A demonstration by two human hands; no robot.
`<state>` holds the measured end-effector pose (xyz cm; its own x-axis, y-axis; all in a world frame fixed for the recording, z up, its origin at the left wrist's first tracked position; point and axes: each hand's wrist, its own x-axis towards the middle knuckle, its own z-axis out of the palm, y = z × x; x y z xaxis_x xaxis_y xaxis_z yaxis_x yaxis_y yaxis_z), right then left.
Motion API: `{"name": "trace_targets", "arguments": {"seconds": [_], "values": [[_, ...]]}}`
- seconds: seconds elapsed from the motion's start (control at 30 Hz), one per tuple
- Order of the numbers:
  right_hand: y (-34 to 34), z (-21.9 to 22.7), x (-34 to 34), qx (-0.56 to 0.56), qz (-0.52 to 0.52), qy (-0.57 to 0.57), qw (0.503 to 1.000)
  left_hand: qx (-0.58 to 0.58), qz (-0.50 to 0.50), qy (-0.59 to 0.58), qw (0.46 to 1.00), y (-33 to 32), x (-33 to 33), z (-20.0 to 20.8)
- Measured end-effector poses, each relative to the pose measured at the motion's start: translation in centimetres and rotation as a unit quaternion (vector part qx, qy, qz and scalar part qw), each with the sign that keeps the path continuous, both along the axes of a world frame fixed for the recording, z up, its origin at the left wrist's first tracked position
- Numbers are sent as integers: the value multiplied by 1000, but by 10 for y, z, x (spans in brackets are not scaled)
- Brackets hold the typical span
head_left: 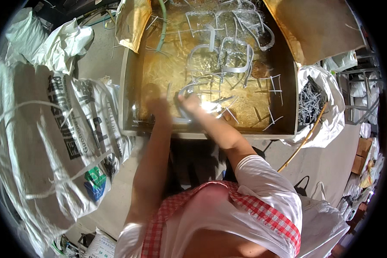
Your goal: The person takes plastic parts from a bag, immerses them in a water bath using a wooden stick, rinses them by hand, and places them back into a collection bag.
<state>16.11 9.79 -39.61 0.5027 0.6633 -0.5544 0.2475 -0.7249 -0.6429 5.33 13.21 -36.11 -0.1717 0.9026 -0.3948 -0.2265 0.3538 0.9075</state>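
Note:
Both my hands are over a shallow rectangular tank of water with a yellowish bottom. My right hand is closed at a curved grey plastic piece near the front of the tank, its fingers around the piece's edge. My left hand, just left of it, is smeared by motion; its fingers cannot be made out. Farther back lie several more curved grey pieces, among them a U-shaped grey piece. Thin grey sprue sticks lie scattered in the water.
A green hose hangs into the tank's far left. Brownish sheets flank the far corners. To the right, a white sack holds grey plastic scraps, with a thin wooden stick leaning there. Large white woven sacks stand at left.

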Motion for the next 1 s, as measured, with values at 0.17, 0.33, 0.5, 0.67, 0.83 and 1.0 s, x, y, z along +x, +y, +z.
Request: {"name": "trace_targets", "arguments": {"seconds": [0.17, 0.33, 0.5, 0.67, 0.83, 1.0], "values": [[13, -40, 14, -78, 34, 52, 995, -197, -237, 194, 931, -17, -56, -131], [3, -72, 18, -21, 88, 330, 940, 67, -429, 295, 851, -43, -73, -220], [-4, -9, 31, -4, 169, 385, 907, -193, -178, -31, 964, -28, 5, -62], [-17, 74, 63, 164, 261, 376, 874, -144, -163, -23, 976, -28, 34, 10], [-36, 113, 103, 184, 212, 202, 938, -162, -127, -117, 971, -29, 56, 62], [-26, 161, 125, 234, -71, 246, 938, -88, -255, -43, 962, -35, 63, 85]]}}
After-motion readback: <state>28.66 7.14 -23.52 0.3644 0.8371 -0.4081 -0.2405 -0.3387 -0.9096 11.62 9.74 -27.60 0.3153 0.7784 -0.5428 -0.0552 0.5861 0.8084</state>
